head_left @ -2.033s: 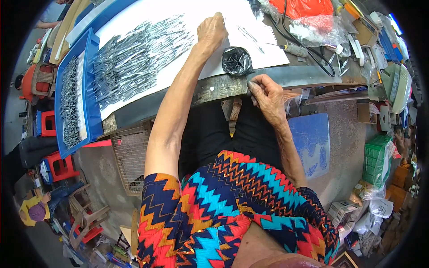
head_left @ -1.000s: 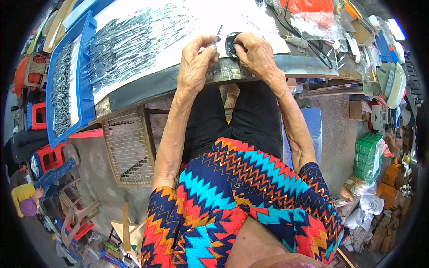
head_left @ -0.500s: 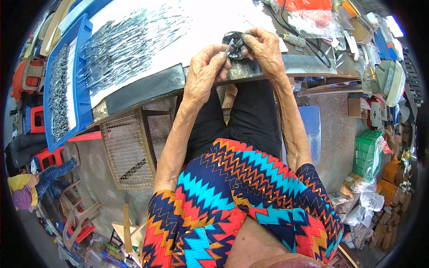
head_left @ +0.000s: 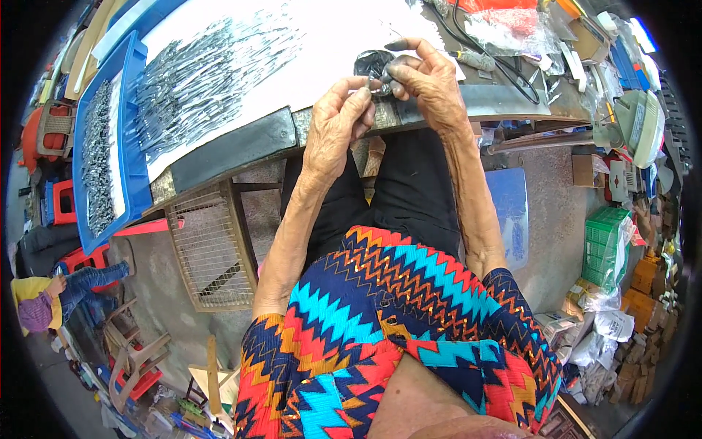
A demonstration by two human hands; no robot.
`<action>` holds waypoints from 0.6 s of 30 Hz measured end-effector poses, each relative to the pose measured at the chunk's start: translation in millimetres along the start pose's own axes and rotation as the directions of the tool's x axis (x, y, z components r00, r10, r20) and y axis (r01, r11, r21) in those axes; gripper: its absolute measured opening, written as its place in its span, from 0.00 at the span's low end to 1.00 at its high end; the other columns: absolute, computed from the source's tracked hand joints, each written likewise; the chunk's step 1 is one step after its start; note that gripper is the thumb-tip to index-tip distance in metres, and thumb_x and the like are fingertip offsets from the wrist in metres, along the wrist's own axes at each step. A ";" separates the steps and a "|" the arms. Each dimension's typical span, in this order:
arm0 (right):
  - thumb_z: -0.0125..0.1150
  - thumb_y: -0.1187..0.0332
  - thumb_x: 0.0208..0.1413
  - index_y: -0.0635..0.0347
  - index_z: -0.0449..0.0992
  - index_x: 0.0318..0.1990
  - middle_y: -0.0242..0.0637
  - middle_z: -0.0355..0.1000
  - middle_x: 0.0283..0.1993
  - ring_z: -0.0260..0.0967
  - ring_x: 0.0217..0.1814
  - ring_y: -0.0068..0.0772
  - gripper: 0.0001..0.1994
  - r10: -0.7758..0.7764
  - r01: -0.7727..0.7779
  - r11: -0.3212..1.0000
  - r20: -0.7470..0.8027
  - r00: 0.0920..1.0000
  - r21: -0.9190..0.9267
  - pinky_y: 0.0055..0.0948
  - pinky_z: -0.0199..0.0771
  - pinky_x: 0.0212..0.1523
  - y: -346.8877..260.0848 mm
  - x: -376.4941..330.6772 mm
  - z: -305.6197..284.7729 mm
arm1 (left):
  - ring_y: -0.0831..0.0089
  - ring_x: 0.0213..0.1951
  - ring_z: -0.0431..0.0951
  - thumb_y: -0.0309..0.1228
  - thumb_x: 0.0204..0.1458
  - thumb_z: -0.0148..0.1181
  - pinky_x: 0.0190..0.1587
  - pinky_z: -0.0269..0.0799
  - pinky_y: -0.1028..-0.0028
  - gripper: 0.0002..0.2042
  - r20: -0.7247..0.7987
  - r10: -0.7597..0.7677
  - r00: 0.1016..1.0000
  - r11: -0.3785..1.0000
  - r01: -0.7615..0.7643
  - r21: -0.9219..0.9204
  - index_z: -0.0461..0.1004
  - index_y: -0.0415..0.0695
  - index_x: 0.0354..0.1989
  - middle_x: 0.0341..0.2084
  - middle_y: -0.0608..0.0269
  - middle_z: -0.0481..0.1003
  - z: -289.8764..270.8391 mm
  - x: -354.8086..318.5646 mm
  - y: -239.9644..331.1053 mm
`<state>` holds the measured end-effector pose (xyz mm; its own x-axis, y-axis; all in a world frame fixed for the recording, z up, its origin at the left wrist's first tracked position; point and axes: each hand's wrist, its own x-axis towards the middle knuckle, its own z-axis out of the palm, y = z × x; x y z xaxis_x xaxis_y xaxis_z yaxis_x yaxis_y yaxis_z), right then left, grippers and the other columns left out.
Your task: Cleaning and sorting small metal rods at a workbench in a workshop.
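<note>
My left hand (head_left: pixel 336 124) and my right hand (head_left: pixel 428 80) meet at the near edge of the workbench (head_left: pixel 219 150). Their fingertips pinch a small thin metal piece (head_left: pixel 374 82) between them, just in front of a small black bag (head_left: pixel 369 62). A big spread of thin silvery metal pieces (head_left: pixel 212 73) lies on the white sheet (head_left: pixel 329 36) to the left of my hands. What exactly sits between the fingertips is too small to make out.
A blue tray (head_left: pixel 110 146) with more metal pieces hangs over the bench's left end. Black cables (head_left: pixel 512 66), plastic bags and tools crowd the right of the bench. A wire-mesh panel (head_left: pixel 212 249) stands under it. A crouching person (head_left: pixel 44 300) is at lower left; a green crate (head_left: pixel 607 241) at right.
My left hand came back from the far pile to the bench edge. Both hands then closed together in front of the black bag and now work a small piece between the fingertips.
</note>
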<state>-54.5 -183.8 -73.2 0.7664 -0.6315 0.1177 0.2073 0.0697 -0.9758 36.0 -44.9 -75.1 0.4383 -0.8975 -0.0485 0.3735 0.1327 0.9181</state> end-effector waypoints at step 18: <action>0.54 0.73 0.52 0.68 0.72 0.38 0.32 0.69 0.27 0.63 0.24 0.17 0.08 -0.015 0.000 0.975 0.068 0.998 0.221 0.14 0.60 0.23 1.1 -3.9 8.0 | 0.85 0.16 0.58 0.29 0.51 0.49 0.18 0.51 0.87 0.09 0.030 -0.012 0.999 0.973 0.019 -0.230 0.63 0.43 0.40 0.20 0.64 0.67 -4.0 -1.8 -0.4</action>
<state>-52.4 -175.1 -73.3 0.8028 -0.5783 0.1450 0.3363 0.2384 -0.9111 38.3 -41.7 -77.0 0.4086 -0.9115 -0.0477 0.5599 0.2091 0.8018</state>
